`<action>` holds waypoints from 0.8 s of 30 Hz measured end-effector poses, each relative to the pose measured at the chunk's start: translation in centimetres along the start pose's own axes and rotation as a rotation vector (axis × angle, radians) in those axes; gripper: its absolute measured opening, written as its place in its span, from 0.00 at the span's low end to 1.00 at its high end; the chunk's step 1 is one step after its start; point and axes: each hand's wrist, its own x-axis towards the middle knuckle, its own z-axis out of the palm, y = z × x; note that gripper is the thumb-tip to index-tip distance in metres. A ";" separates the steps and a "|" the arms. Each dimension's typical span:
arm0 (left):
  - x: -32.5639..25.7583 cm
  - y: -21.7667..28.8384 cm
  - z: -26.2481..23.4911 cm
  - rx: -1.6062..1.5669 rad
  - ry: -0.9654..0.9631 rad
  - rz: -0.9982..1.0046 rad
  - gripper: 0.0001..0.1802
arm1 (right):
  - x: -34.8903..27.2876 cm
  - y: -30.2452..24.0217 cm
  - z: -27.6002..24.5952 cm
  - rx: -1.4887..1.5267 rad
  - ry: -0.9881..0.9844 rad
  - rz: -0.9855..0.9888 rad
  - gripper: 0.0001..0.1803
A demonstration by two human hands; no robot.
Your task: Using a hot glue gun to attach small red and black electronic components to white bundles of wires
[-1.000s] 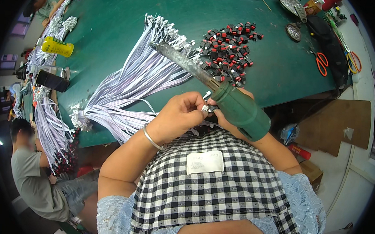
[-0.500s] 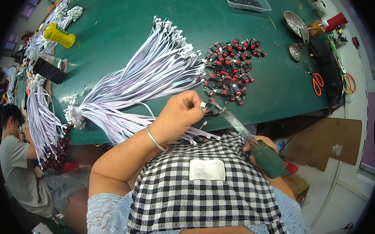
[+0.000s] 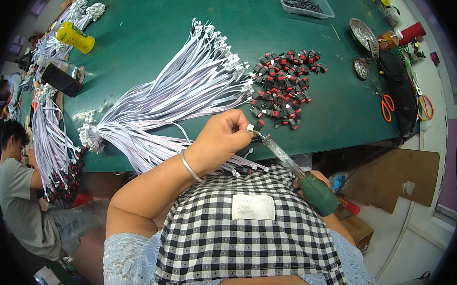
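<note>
Head view is showing the green table (image 3: 141, 47) carrying the fan of white ribbon cables (image 3: 179, 97) up and left of the left hand (image 3: 222, 142), the black-and-red switches (image 3: 282, 86) just beyond it. The soldering iron (image 3: 301, 173) is slanting from the right hand (image 3: 313, 184), which is wrapping its green handle, up-left to the left fingertips, which are pinching closed on a small white connector (image 3: 250, 127)
</note>
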 end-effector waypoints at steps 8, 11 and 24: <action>0.0 0.1 -0.3 0.042 -0.006 -0.041 0.05 | -1.9 0.9 0.4 -0.123 -0.075 0.173 0.11; 0.1 -0.4 -0.4 0.012 -0.018 -0.033 0.05 | 0.8 -2.9 0.9 0.517 0.212 0.105 0.14; -1.6 0.6 0.3 -0.070 -0.096 -0.016 0.07 | 11.3 -7.9 4.8 0.669 0.197 0.197 0.18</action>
